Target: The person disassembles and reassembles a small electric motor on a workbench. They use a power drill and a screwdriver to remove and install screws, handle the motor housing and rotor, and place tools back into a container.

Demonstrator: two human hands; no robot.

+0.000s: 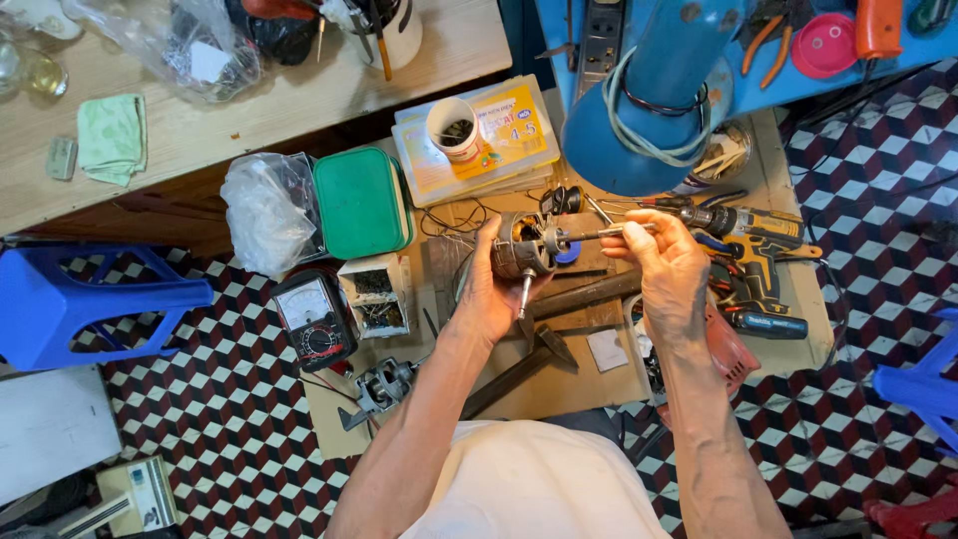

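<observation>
A: Head view first. What does the left hand (489,289) have?

B: It is wrapped around a small electric motor (521,248), holding it just above the centre of the low work board (798,329). A metal shaft (599,234) sticks out of the motor toward three o'clock.

A: And the right hand (667,271)?

B: Its fingertips are pinched on the far end of that shaft, so both hands are closed on the same piece.

A: What lies around them?

B: At nine o'clock from the motor sits an open box of screws (374,295), and beyond it an analog multimeter (312,319). At ten o'clock is a green lidded box (359,203), with a crumpled plastic bag (267,212) beside it. At three o'clock, past the right hand, lies a cordless drill (753,232). At twelve o'clock a white cup (454,128) stands on flat packets, and the wooden desk (200,130) runs across eleven o'clock.
</observation>
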